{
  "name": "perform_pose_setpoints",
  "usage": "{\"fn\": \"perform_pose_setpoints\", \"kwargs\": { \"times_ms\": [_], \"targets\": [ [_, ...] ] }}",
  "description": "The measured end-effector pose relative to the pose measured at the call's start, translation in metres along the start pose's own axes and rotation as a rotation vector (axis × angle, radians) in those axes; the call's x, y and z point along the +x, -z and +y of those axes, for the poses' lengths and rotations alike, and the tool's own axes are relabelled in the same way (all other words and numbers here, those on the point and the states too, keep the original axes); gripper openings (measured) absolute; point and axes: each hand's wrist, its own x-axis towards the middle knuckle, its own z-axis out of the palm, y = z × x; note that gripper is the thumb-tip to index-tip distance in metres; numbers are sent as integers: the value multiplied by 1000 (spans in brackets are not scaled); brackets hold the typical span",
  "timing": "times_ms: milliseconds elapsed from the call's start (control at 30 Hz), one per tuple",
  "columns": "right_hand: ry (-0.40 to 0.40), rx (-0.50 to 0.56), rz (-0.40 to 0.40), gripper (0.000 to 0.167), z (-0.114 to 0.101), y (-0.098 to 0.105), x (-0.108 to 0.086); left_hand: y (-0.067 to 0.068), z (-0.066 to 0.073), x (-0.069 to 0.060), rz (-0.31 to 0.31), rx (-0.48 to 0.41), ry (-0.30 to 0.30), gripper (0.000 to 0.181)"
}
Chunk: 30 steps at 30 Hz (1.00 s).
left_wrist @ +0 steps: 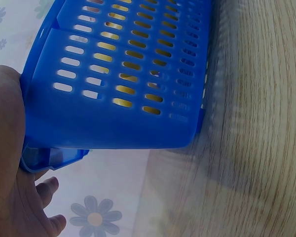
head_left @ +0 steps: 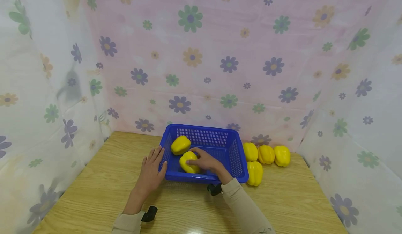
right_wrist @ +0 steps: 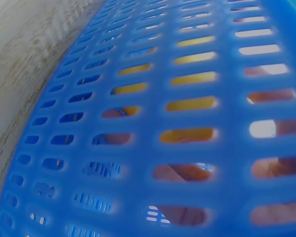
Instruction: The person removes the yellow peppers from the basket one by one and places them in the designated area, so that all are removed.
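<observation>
A blue plastic basket (head_left: 201, 178) with slotted walls stands on the table. Inside it, at the front left, my right hand (head_left: 205, 160) holds a yellow bell pepper (head_left: 187, 165) between thumb and fingers. Another yellow bell pepper (head_left: 180, 145) lies behind that one, near the basket's left wall. My left hand (head_left: 151, 169) rests against the left rim with fingers extended; the left wrist view shows this hand (left_wrist: 10, 148) beside the basket wall (left_wrist: 103, 128). Through the slots of the basket wall (right_wrist: 143, 148) in the right wrist view, bits of yellow pepper and fingers show.
Several yellow bell peppers stand right of the basket, one (head_left: 254, 173) close to its front right corner and another (head_left: 282, 156) farthest right. The wooden table (head_left: 292, 199) meets flowered cloth (head_left: 207, 52) at the back and on both sides.
</observation>
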Motion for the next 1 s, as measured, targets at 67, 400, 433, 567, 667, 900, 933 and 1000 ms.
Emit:
{"fn": "perform_pose_setpoints", "kwargs": {
  "times_ms": [67, 400, 433, 567, 667, 900, 933, 1000],
  "targets": [
    [30, 10, 16, 62, 1, 1, 1, 0, 0, -1, 6, -2, -3, 58],
    [126, 127, 142, 63, 0, 4, 0, 0, 1, -1, 14, 5, -7, 57],
    [135, 146, 144, 61, 0, 5, -1, 0, 1, -1, 13, 4, -6, 57],
    [147, 197, 146, 57, -2, 7, -5, 1, 1, -1, 9, -3, -2, 57],
    [151, 187, 150, 56, -1, 8, -9, 1, 1, -1, 0, -3, 2, 57],
    [146, 127, 171, 54, 1, 13, -19, 0, 1, 0, 4, -5, -2, 57],
    [143, 120, 174, 54, 1, 14, -21, 0, 1, 0, 2, -6, -2, 57],
    [150, 102, 177, 54, 1, 16, -24, 0, 1, 0, 2, -7, -1, 57]
  ]
}}
